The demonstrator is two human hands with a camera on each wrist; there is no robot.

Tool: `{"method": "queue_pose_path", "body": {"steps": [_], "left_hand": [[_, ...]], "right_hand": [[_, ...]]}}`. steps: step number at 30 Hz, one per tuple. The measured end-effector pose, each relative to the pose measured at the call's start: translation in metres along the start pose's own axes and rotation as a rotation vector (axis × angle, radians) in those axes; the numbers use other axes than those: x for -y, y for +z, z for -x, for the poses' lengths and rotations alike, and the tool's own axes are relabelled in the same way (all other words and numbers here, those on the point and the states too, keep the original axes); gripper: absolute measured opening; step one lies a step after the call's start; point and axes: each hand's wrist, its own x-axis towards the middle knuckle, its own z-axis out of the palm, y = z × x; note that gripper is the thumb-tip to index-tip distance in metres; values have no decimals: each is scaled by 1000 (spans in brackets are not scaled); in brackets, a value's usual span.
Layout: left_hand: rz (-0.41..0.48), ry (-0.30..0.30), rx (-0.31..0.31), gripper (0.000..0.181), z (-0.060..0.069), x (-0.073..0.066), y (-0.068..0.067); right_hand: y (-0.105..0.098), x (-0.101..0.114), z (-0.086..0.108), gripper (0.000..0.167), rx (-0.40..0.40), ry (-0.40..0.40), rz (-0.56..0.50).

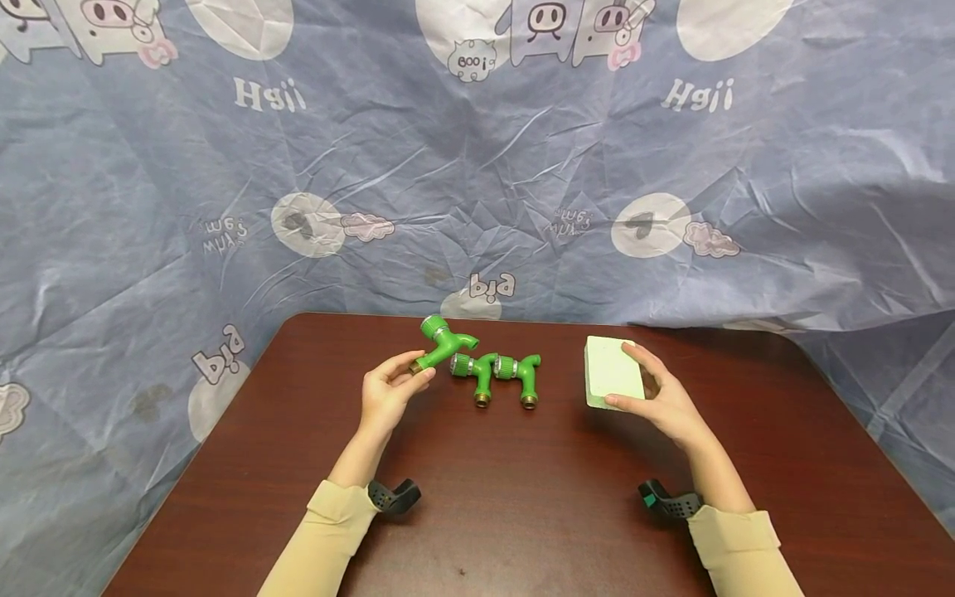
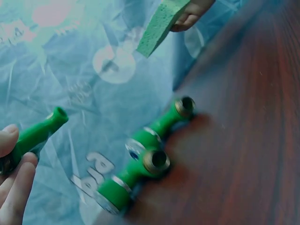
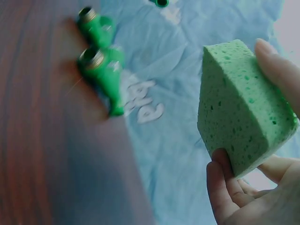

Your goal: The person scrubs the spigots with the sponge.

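Note:
My left hand (image 1: 386,396) pinches a green faucet (image 1: 445,342) by its brass threaded end, holding it tilted above the table. In the left wrist view the held faucet's spout (image 2: 54,123) points up and right. My right hand (image 1: 666,404) grips a pale green sponge (image 1: 615,371) by opposite edges, thumb on one side and fingers on the other. Pores show on the sponge (image 3: 234,108) in the right wrist view. Between the hands, two more green faucets lie side by side: the left one (image 1: 483,375) and the right one (image 1: 528,377), threaded ends toward me.
The dark reddish-brown table (image 1: 515,514) ends at a back edge just behind the faucets. A wrinkled blue-grey cloth (image 1: 462,182) with cartoon prints hangs behind it and along the sides. Dark bands (image 1: 395,497) circle both wrists.

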Motion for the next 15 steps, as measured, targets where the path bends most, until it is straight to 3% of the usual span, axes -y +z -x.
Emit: {"method": "queue_pose_path", "body": {"steps": [9, 15], "left_hand": [[40, 6, 117, 38, -7, -7, 13], [82, 46, 156, 38, -7, -17, 26]], "right_hand": [[15, 43, -2, 89, 50, -96, -199], [30, 65, -1, 92, 28, -95, -166]]}}
